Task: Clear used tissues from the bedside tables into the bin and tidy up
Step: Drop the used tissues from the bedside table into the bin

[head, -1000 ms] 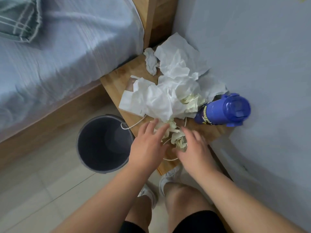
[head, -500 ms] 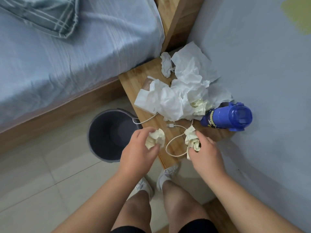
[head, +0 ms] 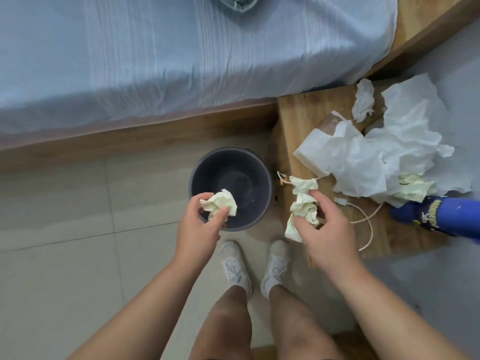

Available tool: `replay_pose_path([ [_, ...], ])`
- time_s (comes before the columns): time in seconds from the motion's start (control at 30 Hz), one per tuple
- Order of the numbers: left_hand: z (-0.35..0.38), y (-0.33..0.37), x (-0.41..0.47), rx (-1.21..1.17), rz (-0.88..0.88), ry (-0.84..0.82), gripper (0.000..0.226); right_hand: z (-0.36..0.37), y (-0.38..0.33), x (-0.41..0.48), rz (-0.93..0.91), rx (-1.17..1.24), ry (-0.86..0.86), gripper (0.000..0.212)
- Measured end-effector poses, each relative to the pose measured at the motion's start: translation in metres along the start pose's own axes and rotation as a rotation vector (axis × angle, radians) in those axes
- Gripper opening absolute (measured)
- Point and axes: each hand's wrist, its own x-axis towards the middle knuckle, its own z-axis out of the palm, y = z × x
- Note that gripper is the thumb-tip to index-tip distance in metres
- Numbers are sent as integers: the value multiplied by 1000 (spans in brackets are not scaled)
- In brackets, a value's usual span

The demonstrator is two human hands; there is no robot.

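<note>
Yellowish crumpled tissue [head: 220, 203] pinched in my left hand [head: 200, 226] hangs over the dark bin [head: 255, 167], so next I reckon I let go, then bring over the second wad [head: 304, 207] gripped in my right hand [head: 328, 231] above the table [head: 298, 113] edge.

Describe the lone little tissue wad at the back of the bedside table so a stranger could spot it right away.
Find the bed with the pale blue sheet; the wooden bedside table stands at its corner. At the table's far edge, by the bed frame, lies a small tissue wad. Unlike the big loose white pile beside it, it is tightly scrunched and narrow.
</note>
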Motion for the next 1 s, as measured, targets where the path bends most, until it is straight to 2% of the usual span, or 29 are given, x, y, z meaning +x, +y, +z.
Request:
replay_pose_path([
  [0.17, -2, -37, 40, -80, -86, 50, 31, 73, 2, 31, -37, 40, -125, 63],
  [0.43, 16, -98, 119, -67, -120, 53, 39, 168, 56, 120, 0, -111, -179, 67],
  [0.7, 22, -125, 128, 30, -76, 6, 72, 187, 92, 133, 40, -97, -216, 84],
  [0.87, 11, -95, 83, 228, 55, -49, 56, 149, 76, 97, 48, -39, -207, 67],
  [1.0, -1, -53, 34, 149, 49, -104, 14, 100, 46, 49, 71, 15, -165, 52],
])
